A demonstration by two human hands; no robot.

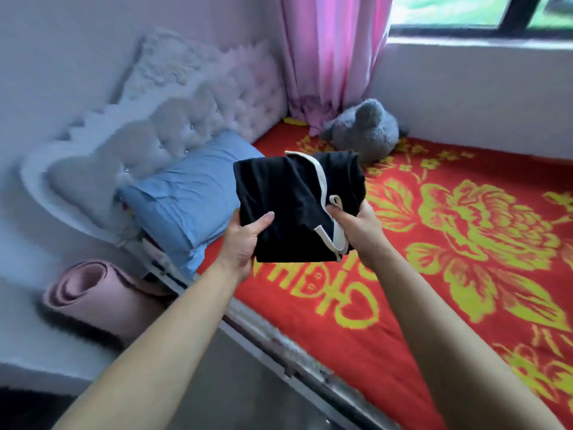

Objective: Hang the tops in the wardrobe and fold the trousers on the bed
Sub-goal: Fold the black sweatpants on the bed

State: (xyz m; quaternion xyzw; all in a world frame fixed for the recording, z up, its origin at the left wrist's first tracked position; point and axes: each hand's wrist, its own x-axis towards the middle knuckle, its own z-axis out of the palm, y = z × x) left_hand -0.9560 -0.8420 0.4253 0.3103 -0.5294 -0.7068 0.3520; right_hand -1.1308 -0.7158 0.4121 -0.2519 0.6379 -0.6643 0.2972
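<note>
Black trousers [291, 206] with white piping, folded into a thick square packet, are held up in the air over the near edge of the bed [288, 349], not touching it. Both bare forearms reach out from the bottom of the view. The left hand [245, 240] clamps the packet's lower left corner, thumb flat on top and fingers hidden beneath. The right hand [359, 231] grips the right edge just where the white trim loops, thumb pressed on the cloth and the other fingers tucked under.

Beneath them the bed carries a red blanket [465, 243] patterned with large yellow flowers and lettering. On the floor beside the bed's head end lies a rolled pink mat [93, 293]. A blue pillow [186, 203] sits at the head of the bed, against a pale tufted headboard [173, 125]. In the bed's far corner a grey plush toy [366, 128] rests at the foot of a pink curtain [328, 57]. Above the far side of the bed is a dark-framed window [483, 13].
</note>
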